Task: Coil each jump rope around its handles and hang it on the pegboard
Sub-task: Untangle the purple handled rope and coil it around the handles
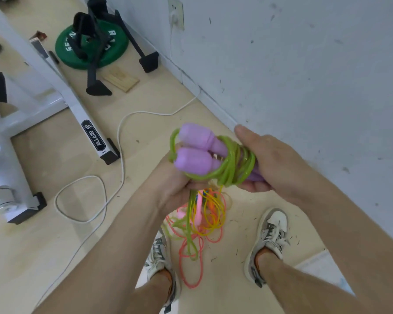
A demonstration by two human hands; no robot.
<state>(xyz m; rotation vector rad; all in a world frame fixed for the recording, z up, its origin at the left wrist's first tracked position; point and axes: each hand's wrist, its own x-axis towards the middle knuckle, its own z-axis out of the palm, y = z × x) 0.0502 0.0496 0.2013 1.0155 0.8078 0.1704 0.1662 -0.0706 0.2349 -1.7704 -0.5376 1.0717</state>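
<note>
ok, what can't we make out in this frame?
Head view:
- Pegboard: out of frame.
- Handles: lower ends buried under the rope coils and right hand.
- Rope's loose end: drops behind the left hand, lost in the floor pile.
- Pile: rope count unclear, tangled and partly behind the hands.

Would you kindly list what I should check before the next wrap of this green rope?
1. Handles side by side: ok.
2. Left hand grips handles: ok.
3. Right hand holds coil: ok.
4. Rope fully wound: not ok; tail hangs to the floor.
5. Tail clear of pink rope and yellow rope: cannot tell.
6. Pegboard in sight: not ok.
</note>
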